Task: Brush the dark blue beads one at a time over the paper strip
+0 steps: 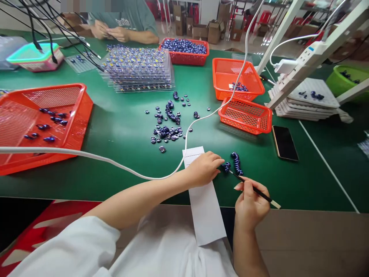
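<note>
My left hand [204,169] reaches over a white paper strip [206,209], its fingertips closed at a small cluster of shiny dark-blue bead-like pieces [226,167]. My right hand [251,202] grips a slim black brush-like tool [256,190] with a pale rear end. The tool's thin tip points at that same cluster. Just beyond the tip lies a curved row of dark-blue pieces [236,163], pressed against one another. More loose dark-blue pieces [168,132] are scattered on the green table [123,127] ahead of my left hand.
A white cable [138,177] crosses the table. Red baskets stand at left [83,115], at right [245,125] and at the back [184,59]. Stacked clear trays [141,69] hold pieces. A phone [285,142] lies right. Across the table sits a person in a grey-green shirt [129,19].
</note>
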`<action>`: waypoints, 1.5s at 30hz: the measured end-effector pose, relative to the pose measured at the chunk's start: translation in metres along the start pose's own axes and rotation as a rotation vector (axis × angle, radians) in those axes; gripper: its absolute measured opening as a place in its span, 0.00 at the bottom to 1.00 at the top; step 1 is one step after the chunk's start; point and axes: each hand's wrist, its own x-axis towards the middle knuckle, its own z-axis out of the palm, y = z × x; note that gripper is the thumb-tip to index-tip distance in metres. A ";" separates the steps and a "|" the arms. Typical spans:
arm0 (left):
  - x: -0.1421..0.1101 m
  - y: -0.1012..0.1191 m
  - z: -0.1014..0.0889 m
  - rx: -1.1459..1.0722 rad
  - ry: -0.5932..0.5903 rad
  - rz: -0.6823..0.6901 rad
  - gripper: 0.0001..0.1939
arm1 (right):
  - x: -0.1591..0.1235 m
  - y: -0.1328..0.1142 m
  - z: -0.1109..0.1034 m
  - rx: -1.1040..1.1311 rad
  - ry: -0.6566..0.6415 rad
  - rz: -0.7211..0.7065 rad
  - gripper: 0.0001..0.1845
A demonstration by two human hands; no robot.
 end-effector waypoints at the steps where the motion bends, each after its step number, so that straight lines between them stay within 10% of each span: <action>1: 0.008 0.001 0.005 -0.021 -0.025 -0.001 0.12 | 0.000 0.000 -0.001 0.002 0.003 0.005 0.08; 13: 0.020 0.005 0.005 0.021 -0.071 -0.109 0.09 | -0.001 -0.001 -0.002 -0.025 -0.047 0.028 0.08; 21: -0.041 -0.010 -0.036 -0.088 0.116 -0.130 0.08 | 0.002 0.001 -0.008 -0.084 -0.119 0.055 0.10; 28: -0.101 -0.031 -0.041 -0.087 0.225 -0.211 0.07 | -0.006 -0.027 0.007 -0.374 -0.614 0.196 0.12; 32: -0.104 -0.029 -0.041 -0.130 0.201 -0.245 0.06 | -0.014 -0.027 0.032 -0.437 -0.802 0.222 0.12; 45: -0.100 -0.028 -0.051 0.005 -0.052 0.086 0.12 | -0.016 -0.017 0.036 -0.539 -0.775 0.248 0.13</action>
